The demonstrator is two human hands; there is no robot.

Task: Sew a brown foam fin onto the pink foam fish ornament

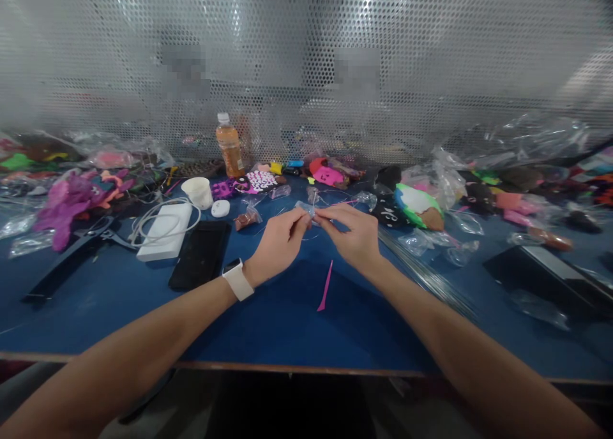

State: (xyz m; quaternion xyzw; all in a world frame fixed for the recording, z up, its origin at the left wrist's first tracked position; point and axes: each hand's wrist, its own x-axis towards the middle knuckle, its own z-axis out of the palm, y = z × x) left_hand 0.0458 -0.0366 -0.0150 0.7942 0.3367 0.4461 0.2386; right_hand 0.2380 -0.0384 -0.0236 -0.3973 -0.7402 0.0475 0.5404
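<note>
My left hand [281, 240], with a watch on a pale band at the wrist, is closed in a pinch above the blue table. My right hand [353, 233] pinches too, its fingertips meeting those of the left. Between them shows a small pale-blue, see-through bit of plastic film [307, 207]; what else the fingers hold is too small to make out. Thin wire-like strands stand out near the fingertips. Below the hands lies a pink plastic modelling tool [325, 287]. A brown lump in clear wrapping [246, 219] lies just left of my left hand.
Left are a black phone [200, 255], a white power bank [166, 230] with cable, a white cup [198, 193] and pliers [71, 260]. A drink bottle [230, 148] stands behind. Right are a bundle of thin wires [428, 276], a colourful clay piece [419, 205] and a black box [546, 276].
</note>
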